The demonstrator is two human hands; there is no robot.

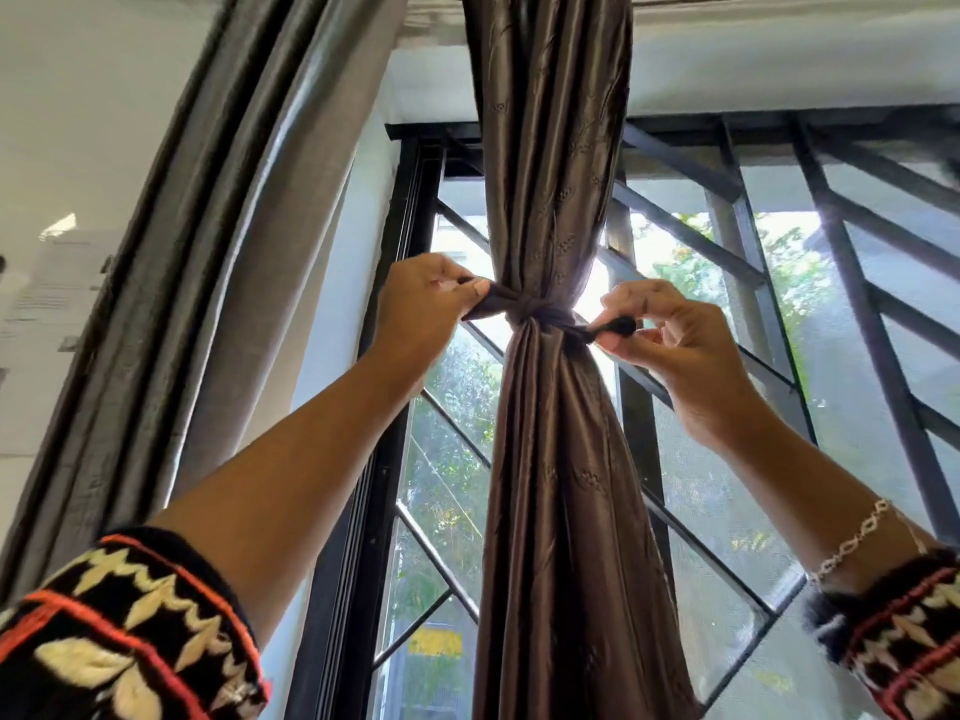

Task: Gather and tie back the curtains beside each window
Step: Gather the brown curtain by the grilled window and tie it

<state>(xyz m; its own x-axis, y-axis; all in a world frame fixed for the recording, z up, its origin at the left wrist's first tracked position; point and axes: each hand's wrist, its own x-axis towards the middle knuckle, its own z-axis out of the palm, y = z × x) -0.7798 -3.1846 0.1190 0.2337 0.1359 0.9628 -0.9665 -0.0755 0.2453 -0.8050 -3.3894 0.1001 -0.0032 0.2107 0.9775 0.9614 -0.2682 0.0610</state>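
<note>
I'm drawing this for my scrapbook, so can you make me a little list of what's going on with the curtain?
Curtain: brown curtain, gathered into one bunch before the window
Tie: dark tie, wrapped round the bunch, knotted in front
Left hand: left hand pinches one end of the tie
Right hand: right hand pinches the other end
Behind: black window bars, green leaves outside
Beside: grey curtain hanging at the left

Curtain before window grille, tie around its middle, second curtain left
</note>
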